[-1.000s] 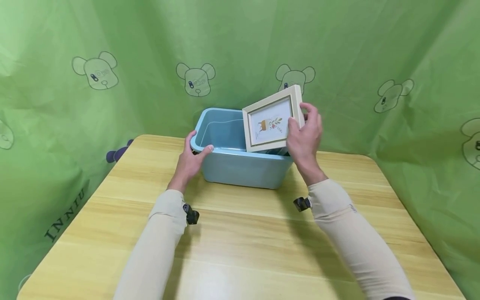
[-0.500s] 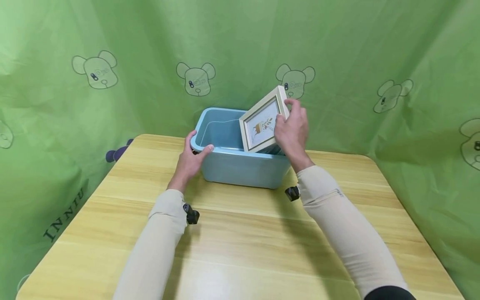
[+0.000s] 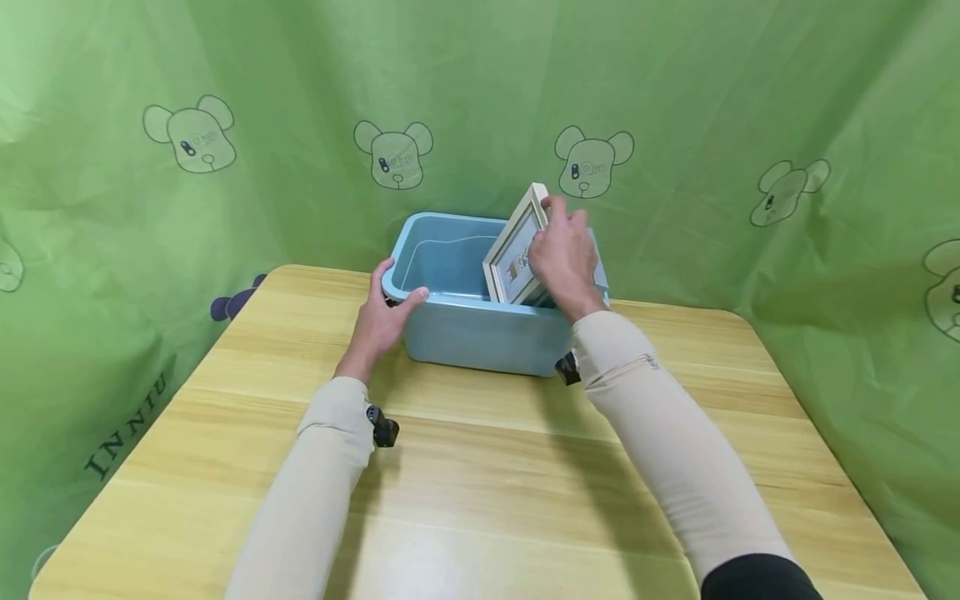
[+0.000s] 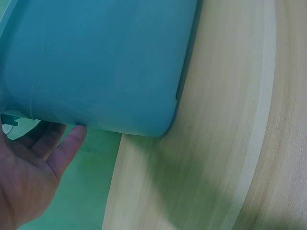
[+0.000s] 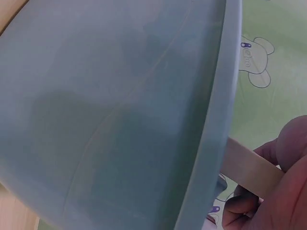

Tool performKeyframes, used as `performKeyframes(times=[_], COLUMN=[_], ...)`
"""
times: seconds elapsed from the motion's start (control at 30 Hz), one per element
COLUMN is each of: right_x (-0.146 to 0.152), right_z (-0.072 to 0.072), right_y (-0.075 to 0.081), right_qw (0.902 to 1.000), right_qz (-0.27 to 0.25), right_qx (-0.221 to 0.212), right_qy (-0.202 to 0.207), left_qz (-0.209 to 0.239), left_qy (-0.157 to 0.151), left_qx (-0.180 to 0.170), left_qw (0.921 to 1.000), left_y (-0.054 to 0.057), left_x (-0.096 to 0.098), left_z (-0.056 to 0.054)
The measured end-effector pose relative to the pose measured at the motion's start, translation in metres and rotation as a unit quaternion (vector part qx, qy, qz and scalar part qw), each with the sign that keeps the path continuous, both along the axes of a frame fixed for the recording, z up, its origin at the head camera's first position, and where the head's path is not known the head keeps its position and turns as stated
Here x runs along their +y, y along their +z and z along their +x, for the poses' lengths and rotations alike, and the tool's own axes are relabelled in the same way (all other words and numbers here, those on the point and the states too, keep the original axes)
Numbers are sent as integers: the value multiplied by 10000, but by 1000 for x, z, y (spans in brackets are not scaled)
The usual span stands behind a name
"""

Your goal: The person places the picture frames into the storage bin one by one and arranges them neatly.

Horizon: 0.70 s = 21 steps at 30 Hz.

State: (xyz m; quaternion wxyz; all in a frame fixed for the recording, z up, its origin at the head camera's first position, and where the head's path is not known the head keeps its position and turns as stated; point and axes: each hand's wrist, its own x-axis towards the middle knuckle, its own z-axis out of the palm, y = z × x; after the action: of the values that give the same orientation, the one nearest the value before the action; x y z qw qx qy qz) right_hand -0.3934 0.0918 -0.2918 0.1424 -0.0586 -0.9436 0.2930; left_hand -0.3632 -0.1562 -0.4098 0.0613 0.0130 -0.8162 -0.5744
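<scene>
A blue plastic bin (image 3: 487, 337) stands on the wooden table near its back edge. My left hand (image 3: 381, 325) grips the bin's left end, thumb over the rim at the front corner; in the left wrist view its fingers (image 4: 69, 146) lie against the bin's outer wall. With my right hand (image 3: 564, 254) I hold a cream picture frame (image 3: 513, 250) by its upper right edge. The frame leans steeply, its lower part inside the bin and its top above the rim. In the right wrist view the bin's wall hides most of the picture frame (image 5: 252, 167).
The wooden table (image 3: 450, 467) extends in front of the bin. Behind it hangs a green curtain (image 3: 480, 100) printed with bear heads. Something under the right hand inside the bin is mostly hidden.
My right hand has moved left and the picture frame has tilted more upright, turning its face more edge-on. The bin's right end has come into view. My left hand has stayed put.
</scene>
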Motion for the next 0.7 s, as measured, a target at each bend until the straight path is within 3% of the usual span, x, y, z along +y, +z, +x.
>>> performKeyframes(times=[0.4,0.7], right_x=[-4,-4], right_z=[-14,-23], right_y=[-11,-15], right_qw=[9981,9914], right_qz=[535,1262], right_qx=[-290,-296], right_qy=[100,182], left_qz=[11,10], left_qy=[-16,-2], left_qx=[-70,-67], left_qw=[10000,10000], left_y=[1,0], left_x=[-1,-1], left_z=[0,0])
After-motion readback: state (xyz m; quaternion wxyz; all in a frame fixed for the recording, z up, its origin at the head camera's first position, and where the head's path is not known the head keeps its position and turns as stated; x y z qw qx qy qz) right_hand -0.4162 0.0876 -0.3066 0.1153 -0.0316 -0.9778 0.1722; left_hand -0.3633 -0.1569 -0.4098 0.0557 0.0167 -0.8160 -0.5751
